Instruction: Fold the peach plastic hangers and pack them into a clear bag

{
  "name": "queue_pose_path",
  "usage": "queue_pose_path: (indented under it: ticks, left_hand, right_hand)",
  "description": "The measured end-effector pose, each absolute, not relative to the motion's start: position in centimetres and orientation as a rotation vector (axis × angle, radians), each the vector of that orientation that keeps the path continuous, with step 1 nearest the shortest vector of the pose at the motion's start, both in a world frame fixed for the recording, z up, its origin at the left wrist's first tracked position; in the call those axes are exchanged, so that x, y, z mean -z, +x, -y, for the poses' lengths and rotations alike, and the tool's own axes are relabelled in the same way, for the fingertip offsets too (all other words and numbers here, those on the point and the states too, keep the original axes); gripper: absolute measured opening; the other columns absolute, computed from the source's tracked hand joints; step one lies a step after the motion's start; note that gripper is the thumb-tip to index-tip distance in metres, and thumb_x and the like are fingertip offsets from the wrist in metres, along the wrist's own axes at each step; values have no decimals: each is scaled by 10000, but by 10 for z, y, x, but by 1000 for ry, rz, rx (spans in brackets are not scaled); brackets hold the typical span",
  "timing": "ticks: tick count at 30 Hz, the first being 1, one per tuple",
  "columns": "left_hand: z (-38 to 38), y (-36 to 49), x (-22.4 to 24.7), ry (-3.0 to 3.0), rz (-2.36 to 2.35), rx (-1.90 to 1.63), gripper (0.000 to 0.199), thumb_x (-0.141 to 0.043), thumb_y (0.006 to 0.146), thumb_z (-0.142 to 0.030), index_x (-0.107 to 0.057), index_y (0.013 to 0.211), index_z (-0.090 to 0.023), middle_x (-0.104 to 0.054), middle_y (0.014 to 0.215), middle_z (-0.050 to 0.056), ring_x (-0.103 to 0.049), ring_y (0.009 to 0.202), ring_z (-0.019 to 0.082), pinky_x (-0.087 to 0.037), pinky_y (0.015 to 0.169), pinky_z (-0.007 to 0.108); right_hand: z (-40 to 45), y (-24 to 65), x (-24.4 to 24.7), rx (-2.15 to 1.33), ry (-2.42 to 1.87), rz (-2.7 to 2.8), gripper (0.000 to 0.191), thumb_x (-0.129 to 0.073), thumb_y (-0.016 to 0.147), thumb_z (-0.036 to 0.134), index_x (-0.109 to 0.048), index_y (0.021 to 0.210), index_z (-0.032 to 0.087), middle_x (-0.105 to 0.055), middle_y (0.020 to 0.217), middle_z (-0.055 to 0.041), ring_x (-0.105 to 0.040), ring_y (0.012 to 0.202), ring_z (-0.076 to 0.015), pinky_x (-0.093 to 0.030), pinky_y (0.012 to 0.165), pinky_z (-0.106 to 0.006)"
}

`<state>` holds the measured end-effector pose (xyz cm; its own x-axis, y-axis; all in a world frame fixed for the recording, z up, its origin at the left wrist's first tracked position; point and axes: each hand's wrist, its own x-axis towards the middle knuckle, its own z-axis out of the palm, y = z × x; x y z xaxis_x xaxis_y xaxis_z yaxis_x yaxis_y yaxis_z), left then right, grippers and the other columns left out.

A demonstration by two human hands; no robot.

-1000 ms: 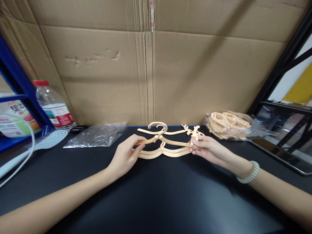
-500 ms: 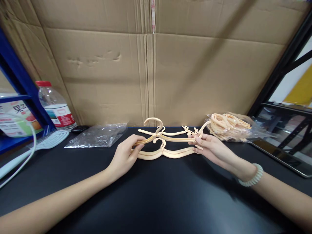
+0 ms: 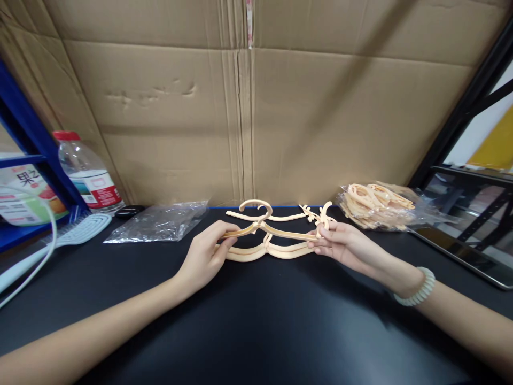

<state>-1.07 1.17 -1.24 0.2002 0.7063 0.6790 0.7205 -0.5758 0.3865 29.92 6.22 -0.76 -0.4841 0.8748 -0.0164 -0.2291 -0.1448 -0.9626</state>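
Note:
A cream plastic hanger (image 3: 288, 233) with its hook up is held between my two hands. My left hand (image 3: 208, 250) pinches its left end. At its right end my right hand (image 3: 339, 243) has its fingers closed round the arm and a small curved cream piece (image 3: 325, 213). Beneath lies another cream hanger (image 3: 246, 255), flat on the black table (image 3: 256, 321). Behind them rests a thin cream hanger bar (image 3: 286, 218), with small cream parts (image 3: 309, 213) by its right end.
A clear bag of cream hanger parts (image 3: 374, 206) and a dark tablet-like panel (image 3: 460, 254) are right. Left are an empty plastic bag (image 3: 154, 222), a bottle (image 3: 94, 179), a hairbrush (image 3: 84, 230) and a black object (image 3: 129, 211). Cardboard (image 3: 172, 117) stands behind.
The held hanger's right part has come down slightly, and its hook has shifted a little right and lower. The small curved piece in my right hand has turned more upright. My left hand has hardly moved.

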Motion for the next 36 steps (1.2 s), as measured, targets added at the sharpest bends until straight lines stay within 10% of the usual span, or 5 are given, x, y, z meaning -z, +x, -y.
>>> queue_pose_path:
  ticks: [36]
  left_hand:
    - [-7, -8, 16, -2410, 1491, 1226, 180, -435, 934, -231, -597, 1005, -198, -648, 820, 8, -596, 688, 150, -451, 624, 241]
  right_hand:
    - [-52, 283, 12, -1436, -753, 1219, 296, -841, 635, 329, -586, 691, 190, -621, 686, 12, -639, 640, -145, -528, 673, -320]
